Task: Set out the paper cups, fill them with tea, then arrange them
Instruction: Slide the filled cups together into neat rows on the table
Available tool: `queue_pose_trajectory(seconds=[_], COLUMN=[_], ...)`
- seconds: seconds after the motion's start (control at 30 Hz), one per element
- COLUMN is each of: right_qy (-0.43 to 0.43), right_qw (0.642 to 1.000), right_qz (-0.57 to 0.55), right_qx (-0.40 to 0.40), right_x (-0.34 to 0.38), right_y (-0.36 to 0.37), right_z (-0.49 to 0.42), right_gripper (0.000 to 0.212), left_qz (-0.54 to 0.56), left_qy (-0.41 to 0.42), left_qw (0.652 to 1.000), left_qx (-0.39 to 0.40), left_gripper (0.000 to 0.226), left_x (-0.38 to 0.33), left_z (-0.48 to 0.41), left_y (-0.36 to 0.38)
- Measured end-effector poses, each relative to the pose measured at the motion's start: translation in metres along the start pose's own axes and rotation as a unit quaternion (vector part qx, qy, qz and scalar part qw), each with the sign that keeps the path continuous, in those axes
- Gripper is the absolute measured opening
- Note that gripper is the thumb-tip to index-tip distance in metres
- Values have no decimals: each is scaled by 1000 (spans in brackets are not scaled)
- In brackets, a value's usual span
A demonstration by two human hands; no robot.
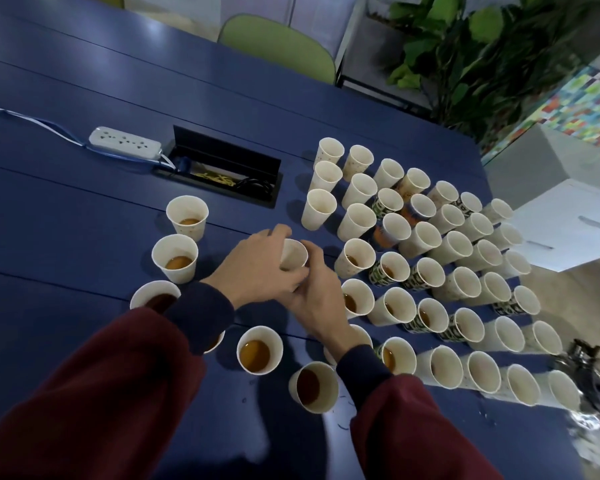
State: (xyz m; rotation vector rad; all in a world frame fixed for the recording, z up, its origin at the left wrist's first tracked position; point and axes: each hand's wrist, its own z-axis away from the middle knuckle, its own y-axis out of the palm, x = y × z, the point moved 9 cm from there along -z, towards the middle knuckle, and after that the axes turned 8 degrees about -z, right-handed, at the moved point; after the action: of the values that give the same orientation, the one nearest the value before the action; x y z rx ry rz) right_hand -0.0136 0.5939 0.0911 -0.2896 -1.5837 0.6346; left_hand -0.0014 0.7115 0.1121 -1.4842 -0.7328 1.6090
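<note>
**While both grips close on one cup, the others stand in rows**

Where the two forearms in maroon sleeves meet at the middle of the blue counter (pixel 66 220), a white paper cup (pixel 293 254) stands upright between them. The left grip (pixel 257 268) curls its fingers round the cup's 9 o'clock side. The right grip (pixel 312 299) wraps the 3 o'clock side, with fingertips at the rim. Whether the cup rests on the counter or is just lifted cannot be told, and its contents are hidden.

From 10 o'clock round to 6 o'clock of this cup runs a loose arc of filled cups (pixel 175 258), each apart from its neighbour and showing brown tea (pixel 255 355) inside. The left cuff partly covers two of them.

From 1 o'clock to 4 o'clock stands a dense block of cups (pixel 458 285) in slanting rows, rims nearly touching. Most are white and a few are printed green or orange. The nearer ones show tea, and the farther ones tilt away so their insides cannot be read.

At 10 o'clock lies a white power strip (pixel 124 142), beside an open cable hatch (pixel 222 171). Beyond the counter, a green chair (pixel 278 46) stands at 12 o'clock, a leafy plant (pixel 482 57) at 1 o'clock and a white box (pixel 561 230) at 3 o'clock.
</note>
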Motion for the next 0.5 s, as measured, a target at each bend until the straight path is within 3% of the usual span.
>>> queue_pose_trajectory(seconds=[0.17,0.33,0.5], right_qy=[7,37,65], right_qw=[998,994,991], right_qz=[62,100,112], right_qx=[-12,-20,-19], right_x=[-14,-45,-69], right_y=[-17,-29,-31], right_z=[-22,-53,-72], right_gripper=[56,46,46], left_qz=[129,22,-94], left_qy=[-31,-65,5], left_qw=[991,996,982], left_qx=[-16,60,166], left_gripper=[57,80,92], left_x=[19,31,21], left_z=[21,44,66], left_y=[15,57,92])
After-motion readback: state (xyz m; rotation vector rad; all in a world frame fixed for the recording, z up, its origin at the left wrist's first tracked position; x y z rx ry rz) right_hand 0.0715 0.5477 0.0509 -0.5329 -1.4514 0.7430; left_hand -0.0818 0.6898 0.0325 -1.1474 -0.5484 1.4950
